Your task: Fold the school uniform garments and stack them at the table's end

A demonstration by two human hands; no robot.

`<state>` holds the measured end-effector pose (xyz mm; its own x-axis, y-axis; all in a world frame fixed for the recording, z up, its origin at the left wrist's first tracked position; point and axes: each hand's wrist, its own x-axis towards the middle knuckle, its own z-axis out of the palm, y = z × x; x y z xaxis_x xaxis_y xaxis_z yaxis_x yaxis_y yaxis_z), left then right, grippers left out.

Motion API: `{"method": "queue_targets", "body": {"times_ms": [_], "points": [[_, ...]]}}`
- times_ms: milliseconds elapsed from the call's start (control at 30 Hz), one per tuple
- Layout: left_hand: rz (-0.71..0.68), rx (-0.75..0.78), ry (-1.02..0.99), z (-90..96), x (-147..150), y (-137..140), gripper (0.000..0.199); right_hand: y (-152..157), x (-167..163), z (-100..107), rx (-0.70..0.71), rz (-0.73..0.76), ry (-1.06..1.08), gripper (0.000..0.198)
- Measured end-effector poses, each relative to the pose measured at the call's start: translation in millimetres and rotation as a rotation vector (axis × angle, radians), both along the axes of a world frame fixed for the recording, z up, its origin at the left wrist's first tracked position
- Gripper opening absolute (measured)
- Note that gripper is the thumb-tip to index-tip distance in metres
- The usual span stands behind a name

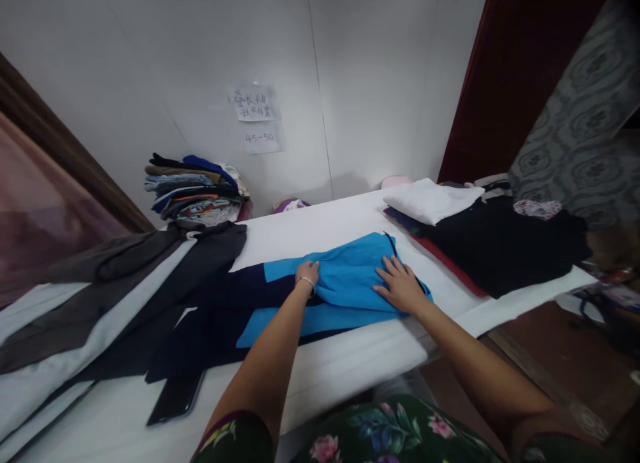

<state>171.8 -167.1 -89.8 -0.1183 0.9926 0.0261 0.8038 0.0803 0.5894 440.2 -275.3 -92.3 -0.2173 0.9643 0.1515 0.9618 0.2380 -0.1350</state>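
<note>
A bright blue and navy garment (357, 266) lies stretched across the white table, with two long narrow parts running left and a dark-edged end at the right. Whether it is trousers or a top I cannot tell. My left hand (307, 274), with a bracelet at the wrist, is at the garment's middle, its fingers closed on the blue cloth. Flat on the blue part near the right end rests my right hand (401, 286), fingers spread, holding nothing. The garment's navy end touches a pile of grey clothes at the left.
Grey and white clothes (125, 296) cover the table's left side. Behind them stands a folded stack (195, 190). Black clothing (510, 243) with a white garment (433, 200) on it lies right. A phone (176, 398) is near the front edge of the table (350, 363).
</note>
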Motion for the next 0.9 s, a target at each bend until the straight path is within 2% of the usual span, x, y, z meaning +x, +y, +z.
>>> {"method": "queue_targets", "body": {"times_ms": [67,167,300,467,600,667,767,833,900], "points": [[0.018,-0.02,0.029,-1.9,-2.9,-3.2,0.035,-0.4,-4.2,4.1,-0.042,0.014,0.033,0.061],[0.026,-0.029,0.063,0.5,-5.8,-4.8,0.039,5.3,-3.9,20.7,-0.074,0.029,0.113,0.062],[0.018,-0.046,0.111,3.3,-5.8,-7.3,0.042,22.5,-1.8,30.8,0.026,0.015,0.104,0.066],[0.019,-0.111,0.182,1.8,-3.0,-16.3,0.038,33.5,-12.6,-1.8,-0.057,0.09,-0.057,0.062],[0.012,-0.136,0.241,8.4,-1.9,-22.7,0.037,32.0,-18.4,-20.8,-0.008,0.083,-0.116,0.061],[-0.002,-0.087,0.296,15.9,1.5,-26.8,0.038,32.2,-18.1,-21.1,-0.007,0.087,-0.119,0.061],[-0.078,0.112,0.369,27.9,13.4,-36.0,0.042,33.3,-18.1,-18.8,-0.008,0.093,-0.117,0.061],[-0.189,0.244,0.407,31.5,23.8,-43.0,0.045,33.3,-19.7,-18.5,-0.01,0.089,-0.116,0.061],[-0.323,0.286,0.448,28.3,32.2,-48.8,0.05,33.0,-21.4,-18.0,-0.025,0.079,-0.113,0.061]]}}
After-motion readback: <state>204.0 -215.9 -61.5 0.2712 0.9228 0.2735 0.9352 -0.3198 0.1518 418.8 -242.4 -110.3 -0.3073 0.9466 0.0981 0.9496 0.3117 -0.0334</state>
